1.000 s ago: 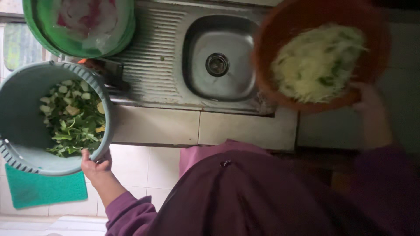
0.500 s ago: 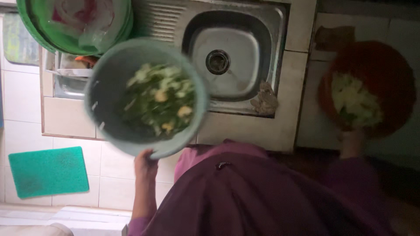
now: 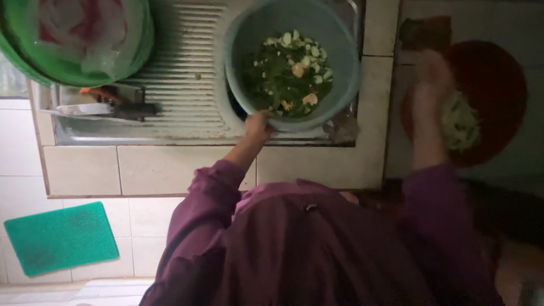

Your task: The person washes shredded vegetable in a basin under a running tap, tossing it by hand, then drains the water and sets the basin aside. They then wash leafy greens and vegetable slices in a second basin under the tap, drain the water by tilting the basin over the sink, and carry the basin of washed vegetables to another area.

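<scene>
The left hand [image 3: 259, 123] pinches the rim of the grey bowl [image 3: 292, 62] of chopped greens at its 7 o'clock — the bowl is over the sink [image 3: 187, 73], not emptied. The right hand [image 3: 430, 85], blurred — grip unclear — is at the red bowl [image 3: 498, 96], at 3 o'clock.

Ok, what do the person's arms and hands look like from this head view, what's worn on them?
Both arms are covered by long, loose purple sleeves that end at the wrists. The left hand is bare: no glove, ring or watch shows. The right hand also looks bare, but it is blurred, so small items on it cannot be ruled out. The purple garment has a small dark clasp at the chest.
</scene>
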Demonstrator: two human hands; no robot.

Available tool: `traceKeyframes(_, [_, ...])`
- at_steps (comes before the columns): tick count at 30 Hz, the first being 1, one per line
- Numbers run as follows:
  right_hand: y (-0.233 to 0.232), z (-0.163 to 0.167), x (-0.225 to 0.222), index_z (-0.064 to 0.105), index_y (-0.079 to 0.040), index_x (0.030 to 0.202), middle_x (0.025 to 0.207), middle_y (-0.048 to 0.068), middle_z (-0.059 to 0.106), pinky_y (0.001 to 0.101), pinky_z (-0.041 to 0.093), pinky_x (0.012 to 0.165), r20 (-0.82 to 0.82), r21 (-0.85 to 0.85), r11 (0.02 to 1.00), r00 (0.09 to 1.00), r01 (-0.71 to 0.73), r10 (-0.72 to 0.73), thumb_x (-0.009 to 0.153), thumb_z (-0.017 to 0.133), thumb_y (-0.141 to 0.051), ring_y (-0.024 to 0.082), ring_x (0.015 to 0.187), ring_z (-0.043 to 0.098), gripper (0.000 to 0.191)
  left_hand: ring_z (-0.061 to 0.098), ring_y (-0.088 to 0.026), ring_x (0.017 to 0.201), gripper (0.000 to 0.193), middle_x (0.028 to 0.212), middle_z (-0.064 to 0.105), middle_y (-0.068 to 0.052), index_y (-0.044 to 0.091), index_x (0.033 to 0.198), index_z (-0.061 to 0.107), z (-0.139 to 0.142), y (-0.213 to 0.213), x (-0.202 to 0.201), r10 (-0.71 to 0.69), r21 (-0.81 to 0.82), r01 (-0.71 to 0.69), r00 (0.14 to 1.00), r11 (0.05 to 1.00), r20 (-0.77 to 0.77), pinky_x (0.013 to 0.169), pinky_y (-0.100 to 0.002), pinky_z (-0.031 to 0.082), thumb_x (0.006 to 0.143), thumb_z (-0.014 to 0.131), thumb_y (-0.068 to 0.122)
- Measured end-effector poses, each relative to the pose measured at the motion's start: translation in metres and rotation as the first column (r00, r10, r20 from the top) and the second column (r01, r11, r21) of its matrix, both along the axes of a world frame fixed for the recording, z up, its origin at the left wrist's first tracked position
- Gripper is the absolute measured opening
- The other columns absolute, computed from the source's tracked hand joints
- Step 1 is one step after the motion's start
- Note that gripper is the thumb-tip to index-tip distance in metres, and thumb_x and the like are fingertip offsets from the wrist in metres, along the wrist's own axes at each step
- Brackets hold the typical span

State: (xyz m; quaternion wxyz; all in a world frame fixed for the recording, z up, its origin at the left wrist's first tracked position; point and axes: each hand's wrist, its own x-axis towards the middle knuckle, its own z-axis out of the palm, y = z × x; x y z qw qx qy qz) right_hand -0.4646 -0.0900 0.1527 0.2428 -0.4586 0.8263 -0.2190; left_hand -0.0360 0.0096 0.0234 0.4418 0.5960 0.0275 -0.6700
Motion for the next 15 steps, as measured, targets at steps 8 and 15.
traceKeyframes(8, [-0.07, -0.027, 0.208, 0.071, -0.01, 0.131, 0.108, -0.001, 0.073, 0.0285, 0.054, 0.085, 0.706, -0.121, 0.928, 0.627, -0.353, 0.33, 0.1, 0.072, -0.02, 0.013, 0.096, 0.066, 0.032, 0.065, -0.041, 0.113, 0.064, 0.113, 0.069, -0.023, 0.006, 0.126, 0.061, 0.007, -0.02, 0.034, -0.478, 0.261, 0.798, 0.039, 0.543, 0.877, 0.101, -0.056, 0.047, 0.065, 0.082, 0.015])
traceKeyframes(15, [-0.102, -0.038, 0.249, 0.067, -0.009, 0.135, 0.106, -0.001, 0.068, 0.0347, 0.051, 0.074, 0.541, 0.119, 0.912, 0.796, -0.393, 0.273, 0.101, 0.067, -0.028, 0.015, 0.09, 0.063, 0.039, 0.05, -0.044, 0.136, 0.062, 0.136, 0.059, -0.021, 0.009, 0.138, 0.057, 0.148, -0.177, 0.008, 0.513, -0.538, 0.648, 0.254, 0.539, 0.82, 0.117, -0.053, 0.042, 0.081, 0.08, 0.019])
